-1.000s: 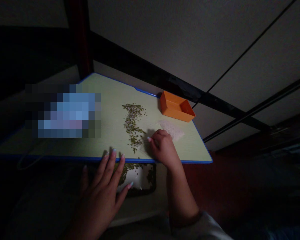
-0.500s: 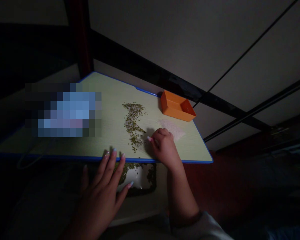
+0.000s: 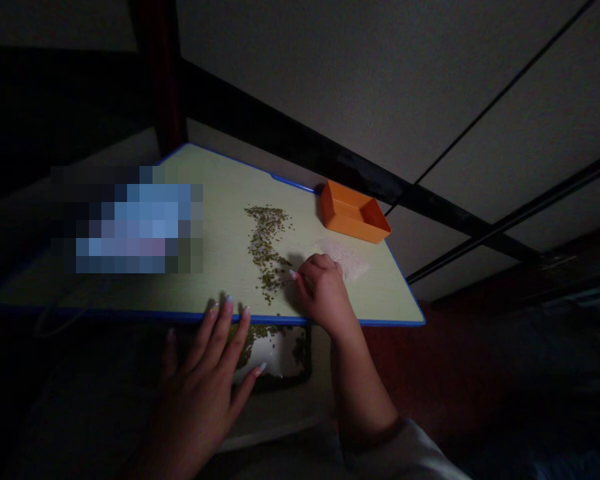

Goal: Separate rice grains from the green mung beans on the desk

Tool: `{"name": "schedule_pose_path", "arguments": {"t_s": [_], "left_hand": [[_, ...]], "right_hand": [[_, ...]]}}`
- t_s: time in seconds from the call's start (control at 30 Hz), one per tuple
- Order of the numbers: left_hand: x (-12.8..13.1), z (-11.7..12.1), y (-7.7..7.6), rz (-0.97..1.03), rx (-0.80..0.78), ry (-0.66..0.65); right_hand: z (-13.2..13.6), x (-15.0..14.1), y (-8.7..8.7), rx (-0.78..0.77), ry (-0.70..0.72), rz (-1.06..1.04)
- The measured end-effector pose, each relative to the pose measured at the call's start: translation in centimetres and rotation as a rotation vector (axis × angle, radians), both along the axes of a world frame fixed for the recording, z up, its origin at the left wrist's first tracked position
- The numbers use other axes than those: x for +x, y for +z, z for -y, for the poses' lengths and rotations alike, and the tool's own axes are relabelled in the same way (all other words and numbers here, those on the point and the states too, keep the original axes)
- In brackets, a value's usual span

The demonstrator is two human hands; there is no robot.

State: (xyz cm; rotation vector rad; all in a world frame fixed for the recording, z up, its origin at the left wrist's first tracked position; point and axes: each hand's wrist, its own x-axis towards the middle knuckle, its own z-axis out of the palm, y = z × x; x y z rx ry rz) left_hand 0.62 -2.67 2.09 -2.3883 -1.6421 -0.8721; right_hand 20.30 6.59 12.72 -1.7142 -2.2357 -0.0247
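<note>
My right hand is closed in a pinch over the pale tabletop. Its fingertips are by the right side of a scattered strip of small green beans, like mung beans, with pale grains among them. A thin, faint shape shows at the fingertips, too dark to name. Just beyond the knuckles lies a patch of white grains, like rice. My left hand is open, fingers spread, their tips at the table's blue front edge. Beneath that edge a dark-rimmed tray with a white bottom holds more green beans, partly hidden by the left hand.
An orange rectangular box stands at the tabletop's back right corner. A pixelated bluish patch covers something on the left, with a thin cord near it. Pale panels with dark strips rise behind the table.
My right hand has shifted slightly left, toward the green beans, still pinched. My left hand, the box and both spreads of grains look unmoved.
</note>
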Motion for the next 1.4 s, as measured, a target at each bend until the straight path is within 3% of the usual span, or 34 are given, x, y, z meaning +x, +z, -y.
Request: {"name": "schedule_pose_path", "arguments": {"t_s": [1.4], "left_hand": [[-0.3,0.0,-0.4,-0.013,-0.022,-0.019]], "right_hand": [[0.5,-0.4,0.0,0.038,0.009,0.016]]}}
